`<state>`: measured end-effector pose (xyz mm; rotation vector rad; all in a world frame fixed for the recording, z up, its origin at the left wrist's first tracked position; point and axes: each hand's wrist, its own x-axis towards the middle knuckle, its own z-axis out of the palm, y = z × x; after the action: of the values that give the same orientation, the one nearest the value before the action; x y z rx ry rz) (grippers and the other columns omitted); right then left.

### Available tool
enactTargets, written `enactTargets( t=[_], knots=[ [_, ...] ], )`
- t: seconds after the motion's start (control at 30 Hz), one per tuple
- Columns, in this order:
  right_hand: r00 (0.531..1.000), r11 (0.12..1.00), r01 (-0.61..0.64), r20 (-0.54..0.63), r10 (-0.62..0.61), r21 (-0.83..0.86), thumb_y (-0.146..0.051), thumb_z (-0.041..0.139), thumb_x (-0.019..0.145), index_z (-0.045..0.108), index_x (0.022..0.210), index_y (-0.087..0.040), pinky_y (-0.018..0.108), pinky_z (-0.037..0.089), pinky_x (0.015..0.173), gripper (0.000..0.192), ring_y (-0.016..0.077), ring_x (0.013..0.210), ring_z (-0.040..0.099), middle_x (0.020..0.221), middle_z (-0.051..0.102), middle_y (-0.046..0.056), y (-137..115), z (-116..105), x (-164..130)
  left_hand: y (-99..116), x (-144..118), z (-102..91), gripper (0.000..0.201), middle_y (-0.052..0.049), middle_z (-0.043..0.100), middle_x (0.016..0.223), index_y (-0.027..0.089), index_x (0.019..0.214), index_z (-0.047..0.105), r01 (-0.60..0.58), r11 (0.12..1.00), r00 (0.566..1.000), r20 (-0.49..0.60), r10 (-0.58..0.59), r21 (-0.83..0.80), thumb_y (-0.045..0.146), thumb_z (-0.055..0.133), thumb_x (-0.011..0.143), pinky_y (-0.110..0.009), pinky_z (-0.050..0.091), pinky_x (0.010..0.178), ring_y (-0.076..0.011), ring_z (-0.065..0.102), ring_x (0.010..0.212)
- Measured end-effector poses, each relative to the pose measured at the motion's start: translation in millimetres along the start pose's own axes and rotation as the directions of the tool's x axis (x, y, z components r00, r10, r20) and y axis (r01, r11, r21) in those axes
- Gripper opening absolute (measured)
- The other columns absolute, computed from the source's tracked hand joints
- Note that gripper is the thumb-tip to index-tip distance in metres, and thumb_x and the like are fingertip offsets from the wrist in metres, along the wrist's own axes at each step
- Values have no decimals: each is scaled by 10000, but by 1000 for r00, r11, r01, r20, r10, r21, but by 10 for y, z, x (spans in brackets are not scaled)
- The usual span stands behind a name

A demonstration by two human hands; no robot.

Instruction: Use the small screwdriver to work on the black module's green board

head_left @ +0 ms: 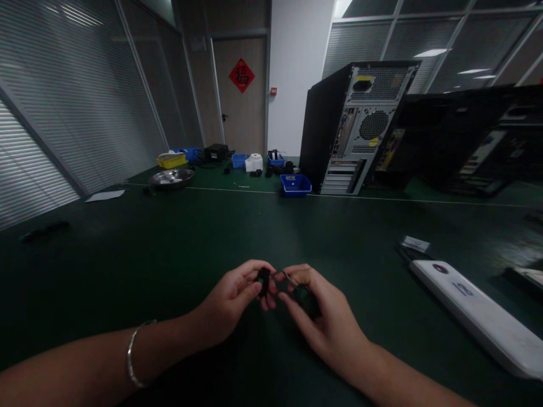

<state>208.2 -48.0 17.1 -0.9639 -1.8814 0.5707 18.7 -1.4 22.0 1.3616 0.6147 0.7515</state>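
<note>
My left hand [231, 299] pinches a small black part [263, 281] between thumb and fingers, a little above the green tabletop. A bracelet circles the left wrist. Close on its right, my right hand [328, 316] has its fingers curled around a thin, grey, wire-like piece [289, 278] that curves toward the black part. Whether the two pieces touch or are joined, I cannot tell. The exact kind of the black part is too small and dark to make out.
Across the green table [203, 232] stand a computer tower [326, 124], a blue tray [296, 185], a metal bowl [172, 178] and a yellow bin [171, 160]. A white device marked 18 [479, 311] lies at right. A dark strip [46, 230] lies far left.
</note>
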Motion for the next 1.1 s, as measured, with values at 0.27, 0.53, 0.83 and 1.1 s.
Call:
enactTargets(
  t=[0.27, 0.53, 0.83, 1.1],
  knots=[
    [1000, 1000, -12, 27, 12, 8, -75, 527, 906, 539, 975, -233, 308, 506, 796, 173, 192, 894, 636, 947, 634, 48, -23, -2, 10, -106, 15, -61, 410, -12, 557, 716, 120, 1216, 607, 41, 999, 999, -8, -40, 36, 370, 563, 894, -314, 361, 666, -158, 474, 650],
    [996, 999, -30, 80, 29, 15, -74, 520, 898, 554, 986, -224, 301, 503, 782, 177, 187, 874, 628, 938, 629, 38, 1, -10, 27, -97, 23, -107, 384, -22, 556, 755, 132, 1235, 633, 28, 994, 1000, 8, -29, 108, 325, 532, 919, -308, 336, 664, -156, 435, 667],
    [991, 994, -109, 71, 110, -8, -115, 541, 914, 570, 1107, -237, 321, 497, 777, 231, 211, 914, 605, 1031, 607, 55, 86, -70, 44, -36, 67, -144, 459, -71, 534, 1193, 247, 1356, 525, -96, 951, 995, 10, 97, 295, 191, 554, 901, -365, 364, 990, -222, 501, 1113],
    [990, 993, -116, 85, 116, -8, -121, 574, 912, 588, 1185, -256, 319, 491, 788, 304, 211, 950, 603, 1033, 615, 47, 102, -78, 56, -67, 52, -169, 255, -54, 682, 1020, 197, 1144, 607, -48, 943, 988, -126, 95, 329, 174, 567, 893, -320, 475, 797, -196, 624, 880]
  ],
)
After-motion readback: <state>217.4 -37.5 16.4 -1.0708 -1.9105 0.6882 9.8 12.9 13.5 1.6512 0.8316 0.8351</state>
